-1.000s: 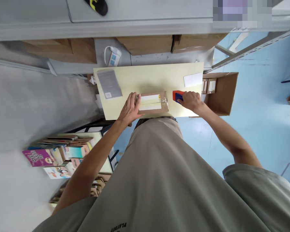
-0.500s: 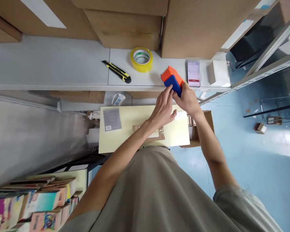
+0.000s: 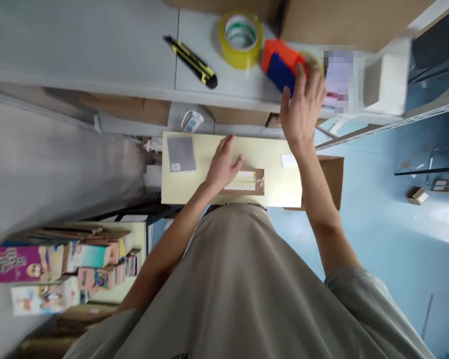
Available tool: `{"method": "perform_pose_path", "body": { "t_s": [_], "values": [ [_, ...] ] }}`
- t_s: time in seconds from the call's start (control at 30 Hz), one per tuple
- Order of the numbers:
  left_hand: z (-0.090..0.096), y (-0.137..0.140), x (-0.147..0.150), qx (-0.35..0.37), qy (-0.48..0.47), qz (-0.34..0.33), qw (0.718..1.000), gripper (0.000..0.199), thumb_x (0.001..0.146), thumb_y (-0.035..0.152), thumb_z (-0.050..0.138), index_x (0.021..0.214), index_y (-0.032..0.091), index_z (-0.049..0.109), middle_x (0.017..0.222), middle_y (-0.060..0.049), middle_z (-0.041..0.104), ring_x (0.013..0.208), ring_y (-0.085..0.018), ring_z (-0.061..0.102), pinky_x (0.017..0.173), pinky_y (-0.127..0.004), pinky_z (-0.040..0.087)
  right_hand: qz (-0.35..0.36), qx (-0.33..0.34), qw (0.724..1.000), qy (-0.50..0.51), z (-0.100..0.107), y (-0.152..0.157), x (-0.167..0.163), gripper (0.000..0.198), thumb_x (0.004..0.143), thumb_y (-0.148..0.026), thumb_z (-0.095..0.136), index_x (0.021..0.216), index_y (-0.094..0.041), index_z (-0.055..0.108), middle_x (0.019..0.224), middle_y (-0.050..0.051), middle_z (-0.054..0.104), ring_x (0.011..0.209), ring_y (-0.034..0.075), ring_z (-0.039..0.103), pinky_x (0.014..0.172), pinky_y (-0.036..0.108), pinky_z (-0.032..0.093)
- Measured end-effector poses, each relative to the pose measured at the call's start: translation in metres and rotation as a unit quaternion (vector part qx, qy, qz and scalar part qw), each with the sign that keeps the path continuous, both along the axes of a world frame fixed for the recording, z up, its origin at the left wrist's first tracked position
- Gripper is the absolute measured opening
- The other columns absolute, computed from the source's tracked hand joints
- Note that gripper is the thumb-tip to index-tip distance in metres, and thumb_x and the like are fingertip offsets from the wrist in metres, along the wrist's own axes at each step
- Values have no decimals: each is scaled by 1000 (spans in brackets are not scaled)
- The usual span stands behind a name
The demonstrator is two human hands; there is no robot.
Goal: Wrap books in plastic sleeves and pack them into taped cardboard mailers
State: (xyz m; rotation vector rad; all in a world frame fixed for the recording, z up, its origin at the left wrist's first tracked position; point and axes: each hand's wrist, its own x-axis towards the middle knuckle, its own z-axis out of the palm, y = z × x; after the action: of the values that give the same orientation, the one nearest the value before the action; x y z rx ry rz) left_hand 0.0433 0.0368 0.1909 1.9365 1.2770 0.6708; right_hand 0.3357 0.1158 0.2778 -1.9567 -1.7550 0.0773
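**2 Hands, Shelf and Table**

At the person's 1 o'clock, as I see it from the room, the right hand lies over a smooth, angular orange-and-blue tape dispenser at the grey shelf; I cannot tell whether it grips. The left hand, partly spread and holding nothing, is at 10 o'clock of a rectangular cardboard box with glossy tape. A yellow tape ring sits at the dispenser's 10 o'clock.
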Motion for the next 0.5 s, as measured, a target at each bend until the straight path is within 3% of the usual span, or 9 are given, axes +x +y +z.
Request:
{"method": "perform_pose_path", "body": {
  "t_s": [0.1,0.17,0.27,0.37,0.5],
  "values": [
    [-44,-48,-59,-90,39,140,985,67,111,45,74,171,18,58,176,-24,63,168,-40,60,145,-59,47,14,-5,998,62,-32,-72,-14,72,127,-60,23,186,-26,43,190,17,47,181,40,40,146,73,37],
    [-62,-81,-79,-163,58,206,963,60,111,51,74,161,20,66,163,-23,74,152,-40,73,135,-59,58,16,-93,990,107,-60,-130,-35,83,125,-71,28,189,-21,38,186,23,53,173,46,53,136,79,50],
    [-71,-115,-75,-238,57,210,947,52,113,59,71,149,22,72,140,-19,85,130,-37,83,122,-55,65,-22,-266,950,164,-106,-202,-68,98,120,-77,37,187,-5,39,172,38,63,141,52,78,115,76,65],
    [-69,-125,-55,-228,46,201,952,59,111,63,77,152,21,71,144,-21,85,136,-40,82,122,-53,65,-74,-331,921,194,-137,-234,-90,111,114,-84,44,186,0,37,160,40,72,129,52,83,110,73,67],
    [-68,-115,-45,-212,31,192,958,67,105,61,88,156,21,71,144,-19,86,137,-41,81,120,-51,65,-111,-288,920,241,-146,-234,-95,103,111,-86,49,176,-6,54,134,29,85,112,42,85,102,59,68]
  ]
}}
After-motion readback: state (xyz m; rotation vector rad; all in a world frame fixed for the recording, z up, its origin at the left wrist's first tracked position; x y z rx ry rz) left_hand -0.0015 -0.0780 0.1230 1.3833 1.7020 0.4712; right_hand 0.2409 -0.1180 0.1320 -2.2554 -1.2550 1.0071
